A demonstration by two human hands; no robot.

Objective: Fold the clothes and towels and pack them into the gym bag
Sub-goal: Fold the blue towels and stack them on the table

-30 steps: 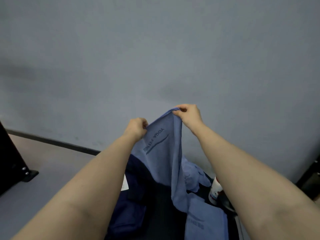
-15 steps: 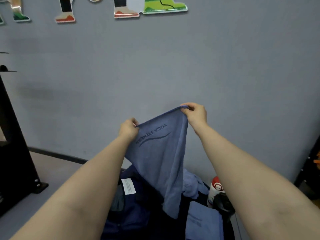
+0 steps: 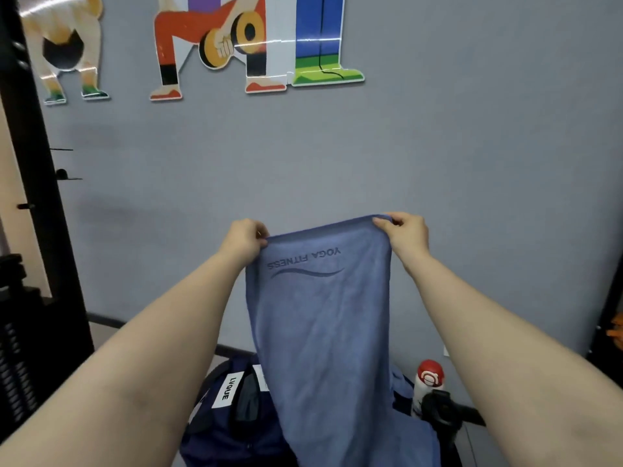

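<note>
A blue towel [image 3: 323,325] printed "YOGA FITNESS" hangs spread in the air before a grey wall. My left hand [image 3: 244,239] pinches its top left corner and my right hand [image 3: 404,230] pinches its top right corner. The towel's lower end drapes down over the pile below. Under it lies a dark navy gym bag [image 3: 222,429] with a white "LVQUE" label, partly hidden by the towel. More blue cloth [image 3: 421,443] lies at the lower right.
A white bottle with a red cap [image 3: 428,379] stands right of the bag, next to a black object [image 3: 445,412]. A black metal rack [image 3: 30,230] with weights rises at the left. Colourful figure stickers [image 3: 215,45] decorate the wall above.
My hands have moved apart and risen, stretching the towel's top edge flat. The camera has tilted up, bringing the wall stickers into view.
</note>
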